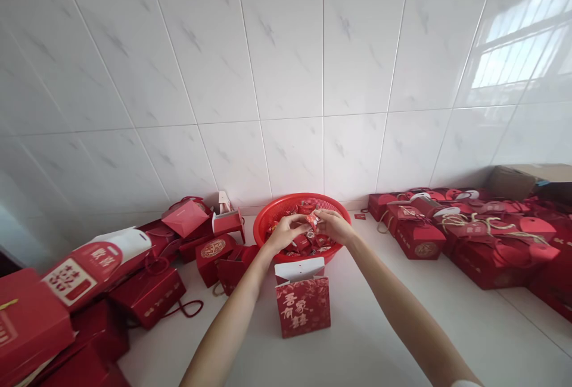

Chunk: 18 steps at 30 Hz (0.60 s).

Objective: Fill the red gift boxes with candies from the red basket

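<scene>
Over a red plastic basket (pixel 277 206) against the wall, my left hand (pixel 288 231) and my right hand (pixel 335 227) come close together. A small red wrapped candy (pixel 311 219) is pinched between the fingertips of both. Beneath them, more red-wrapped candies (pixel 304 245) lie in the basket, partly covered by my hands. Just in front of the basket, between my forearms, a red gift box (pixel 304 308) with pale lettering stands upright. Its top is open, with a white inner flap raised.
Red gift boxes (pixel 147 295) are heaped on the left, some with cord handles. Several more red boxes (pixel 417 235), tied with twine, fill the right side. A cardboard carton (pixel 513 184) sits at the far right. A white tiled wall (pixel 292 77) rises behind the white counter (pixel 357 327).
</scene>
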Each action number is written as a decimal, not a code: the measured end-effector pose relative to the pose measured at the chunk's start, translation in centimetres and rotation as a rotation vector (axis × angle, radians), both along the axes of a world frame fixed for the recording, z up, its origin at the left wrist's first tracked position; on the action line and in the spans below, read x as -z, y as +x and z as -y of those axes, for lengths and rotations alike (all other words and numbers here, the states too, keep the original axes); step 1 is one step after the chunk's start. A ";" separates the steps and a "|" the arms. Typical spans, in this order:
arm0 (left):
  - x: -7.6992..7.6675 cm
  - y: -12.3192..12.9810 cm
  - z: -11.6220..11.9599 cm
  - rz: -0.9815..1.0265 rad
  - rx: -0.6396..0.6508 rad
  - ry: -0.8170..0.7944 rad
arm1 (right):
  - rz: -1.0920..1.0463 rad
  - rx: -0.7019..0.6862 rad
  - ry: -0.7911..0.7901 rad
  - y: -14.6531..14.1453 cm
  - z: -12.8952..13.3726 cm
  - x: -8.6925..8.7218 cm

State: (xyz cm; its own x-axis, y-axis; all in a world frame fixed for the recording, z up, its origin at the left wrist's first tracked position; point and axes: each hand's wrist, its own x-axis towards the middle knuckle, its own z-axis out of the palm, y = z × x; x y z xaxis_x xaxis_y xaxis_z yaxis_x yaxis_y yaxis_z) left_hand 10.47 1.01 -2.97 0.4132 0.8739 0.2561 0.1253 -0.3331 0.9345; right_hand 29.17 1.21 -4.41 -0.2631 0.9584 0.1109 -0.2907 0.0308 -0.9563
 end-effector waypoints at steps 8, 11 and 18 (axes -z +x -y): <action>1.4 -0.4 -0.5 0.302 -0.197 -0.151 | 0.015 0.165 0.018 -0.2 -0.2 0.4; 1.9 -0.5 -1.0 0.370 -0.215 -0.221 | 0.078 0.144 0.043 -0.6 0.3 0.4; 3.0 -0.3 -1.5 0.230 -0.088 -0.167 | 0.029 0.081 0.069 -0.9 0.5 0.4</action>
